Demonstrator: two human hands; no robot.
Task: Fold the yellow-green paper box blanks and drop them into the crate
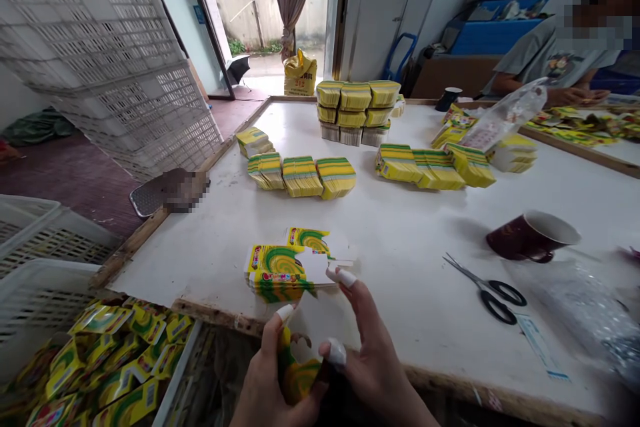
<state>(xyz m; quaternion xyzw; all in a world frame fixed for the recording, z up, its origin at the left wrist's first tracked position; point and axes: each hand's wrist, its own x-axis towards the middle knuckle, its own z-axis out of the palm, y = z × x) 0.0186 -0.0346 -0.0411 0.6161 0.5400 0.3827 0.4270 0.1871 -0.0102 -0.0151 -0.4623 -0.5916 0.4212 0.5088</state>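
My left hand (273,377) and my right hand (367,347) meet at the near edge of the white table (410,240). Together they grip a yellow-and-green printed card box blank (297,373), partly folded between them. My left thumb presses its top; my right thumb rests on its side while my right index finger stretches toward a small stack of flat blanks (280,270) lying on the table just ahead. Most of the held blank is hidden by my fingers.
Rows and piles of bundled blanks (357,110) lie further back. A dark red cup (530,237), black scissors (487,290) and a clear plastic bag (580,307) sit right. A white crate of folded boxes (110,367) stands lower left. Another person (555,60) works far right.
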